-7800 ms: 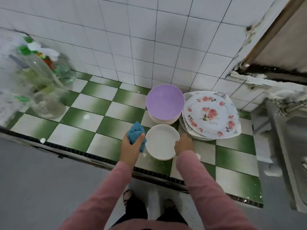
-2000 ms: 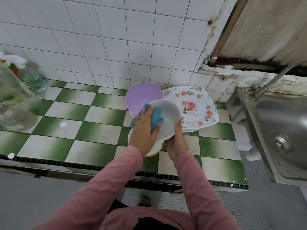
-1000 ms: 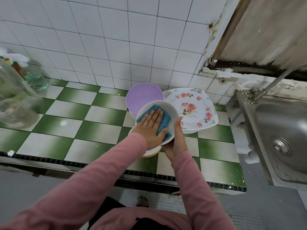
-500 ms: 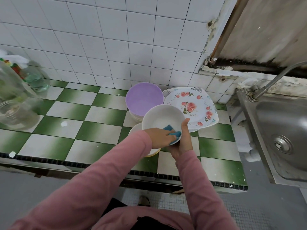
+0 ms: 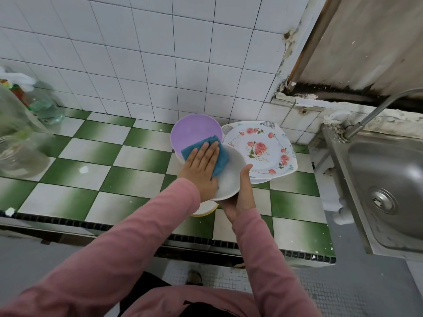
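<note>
A white bowl [image 5: 230,179] is held tilted above the green-and-white tiled counter [image 5: 128,172]. My right hand [image 5: 240,197] grips its lower right rim, thumb up along the edge. My left hand [image 5: 201,168] lies flat with straight fingers, pressing a blue cloth [image 5: 217,156] against the bowl's upper left side. Under the bowl another pale bowl with a yellowish rim [image 5: 204,210] sits on the counter, mostly hidden.
A purple plate [image 5: 192,131] tops a small stack behind the bowl. Floral plates [image 5: 261,149] lie to its right. A steel sink [image 5: 386,184] with a tap [image 5: 375,113] is at the right. Clear bottles and jars [image 5: 18,143] stand at the far left.
My left hand moved the cloth from the bowl's lower rim up to its upper left side and now lies flat. The right hand keeps holding the bowl.
</note>
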`<control>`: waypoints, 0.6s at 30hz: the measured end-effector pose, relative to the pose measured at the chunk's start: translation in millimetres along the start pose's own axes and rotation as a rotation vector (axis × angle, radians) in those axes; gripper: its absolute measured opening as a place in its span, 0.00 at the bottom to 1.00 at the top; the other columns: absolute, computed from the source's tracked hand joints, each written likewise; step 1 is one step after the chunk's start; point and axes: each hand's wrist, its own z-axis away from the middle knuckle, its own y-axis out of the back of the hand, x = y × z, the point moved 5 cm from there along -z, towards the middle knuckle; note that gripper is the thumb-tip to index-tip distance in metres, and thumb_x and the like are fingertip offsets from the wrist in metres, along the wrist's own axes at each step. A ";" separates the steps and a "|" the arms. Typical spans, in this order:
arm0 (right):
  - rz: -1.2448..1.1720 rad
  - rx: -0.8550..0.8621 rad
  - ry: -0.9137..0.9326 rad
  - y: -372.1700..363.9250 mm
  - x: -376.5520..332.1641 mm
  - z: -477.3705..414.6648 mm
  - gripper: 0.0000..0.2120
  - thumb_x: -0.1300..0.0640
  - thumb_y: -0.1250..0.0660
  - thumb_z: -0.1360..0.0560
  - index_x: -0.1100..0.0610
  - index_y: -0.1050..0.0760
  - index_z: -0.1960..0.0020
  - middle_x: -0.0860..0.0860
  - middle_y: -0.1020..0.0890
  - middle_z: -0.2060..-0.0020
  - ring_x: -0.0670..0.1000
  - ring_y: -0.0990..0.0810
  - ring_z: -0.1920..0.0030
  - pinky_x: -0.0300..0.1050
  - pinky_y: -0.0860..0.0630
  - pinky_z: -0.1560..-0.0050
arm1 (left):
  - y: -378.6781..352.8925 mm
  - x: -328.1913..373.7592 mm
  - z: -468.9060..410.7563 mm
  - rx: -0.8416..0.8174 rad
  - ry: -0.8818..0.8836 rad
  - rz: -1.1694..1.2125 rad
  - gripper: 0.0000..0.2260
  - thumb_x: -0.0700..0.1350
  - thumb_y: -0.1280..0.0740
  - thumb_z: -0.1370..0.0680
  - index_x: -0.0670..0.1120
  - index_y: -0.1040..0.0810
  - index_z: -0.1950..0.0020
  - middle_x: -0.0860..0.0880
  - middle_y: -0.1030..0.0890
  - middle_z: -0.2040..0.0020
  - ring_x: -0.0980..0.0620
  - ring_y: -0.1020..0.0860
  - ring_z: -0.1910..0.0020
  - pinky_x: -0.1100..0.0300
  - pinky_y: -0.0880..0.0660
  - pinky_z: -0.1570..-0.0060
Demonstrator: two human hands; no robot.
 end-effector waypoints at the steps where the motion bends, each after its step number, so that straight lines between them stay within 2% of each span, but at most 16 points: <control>1: 0.010 -0.004 -0.013 -1.5 2.1 1.2 0.37 0.27 0.50 0.24 0.52 0.26 0.30 0.57 0.18 0.38 0.61 0.21 0.36 0.63 0.23 0.40 | 2.3 0.6 -1.7 0.013 -0.012 0.012 0.31 0.53 0.55 0.17 0.42 0.74 0.28 0.45 0.70 0.23 0.46 0.69 0.23 0.52 0.72 0.28; 4: 0.022 -0.031 -0.035 -7.5 7.6 4.1 0.37 0.26 0.52 0.25 0.48 0.27 0.29 0.55 0.20 0.36 0.61 0.22 0.35 0.64 0.22 0.43 | 7.9 6.9 -5.1 -0.028 -0.080 0.139 0.30 0.52 0.55 0.16 0.42 0.73 0.26 0.44 0.72 0.24 0.46 0.70 0.24 0.55 0.73 0.31; 8: 0.030 -0.007 -0.023 -7.8 4.2 1.6 0.38 0.25 0.49 0.28 0.45 0.30 0.27 0.52 0.20 0.34 0.57 0.23 0.34 0.63 0.23 0.39 | 5.0 28.7 -2.4 -0.204 -0.198 0.363 0.30 0.49 0.54 0.15 0.41 0.72 0.25 0.42 0.74 0.25 0.46 0.71 0.25 0.57 0.72 0.31; 11: -0.002 0.033 -0.010 -1.3 0.0 1.1 0.40 0.25 0.46 0.31 0.47 0.29 0.27 0.51 0.18 0.38 0.56 0.22 0.35 0.65 0.27 0.35 | 7.5 39.7 5.6 -0.300 -0.205 0.440 0.29 0.49 0.54 0.14 0.43 0.70 0.23 0.44 0.71 0.23 0.48 0.68 0.23 0.57 0.68 0.29; 13: 0.002 0.062 0.006 5.0 -4.7 1.8 0.37 0.26 0.47 0.29 0.49 0.27 0.31 0.51 0.15 0.45 0.57 0.20 0.39 0.64 0.25 0.37 | 17.2 45.2 12.8 -0.321 -0.251 0.601 0.27 0.48 0.51 0.14 0.44 0.62 0.20 0.46 0.64 0.20 0.49 0.61 0.21 0.56 0.61 0.25; 15: 0.023 0.086 0.009 10.3 -9.1 2.2 0.36 0.26 0.49 0.27 0.51 0.25 0.34 0.55 0.14 0.49 0.59 0.18 0.43 0.62 0.21 0.44 | 23.1 43.0 17.5 -0.378 -0.283 0.688 0.24 0.46 0.46 0.15 0.46 0.47 0.20 0.47 0.52 0.19 0.49 0.49 0.21 0.57 0.49 0.25; 17: 0.046 0.097 0.020 14.5 -12.5 2.0 0.37 0.26 0.49 0.26 0.54 0.25 0.34 0.58 0.15 0.49 0.61 0.17 0.46 0.60 0.19 0.49 | 26.8 36.8 19.4 -0.406 -0.256 0.561 0.16 0.43 0.45 0.15 0.44 0.33 0.27 0.45 0.39 0.22 0.45 0.33 0.29 0.54 0.35 0.36; 18: 0.050 0.101 0.031 16.3 -14.1 1.9 0.36 0.27 0.48 0.25 0.54 0.24 0.36 0.58 0.15 0.50 0.60 0.17 0.48 0.59 0.18 0.50 | 29.3 35.1 19.5 -0.383 -0.258 0.451 0.15 0.44 0.46 0.15 0.42 0.29 0.32 0.42 0.32 0.27 0.43 0.28 0.35 0.53 0.32 0.43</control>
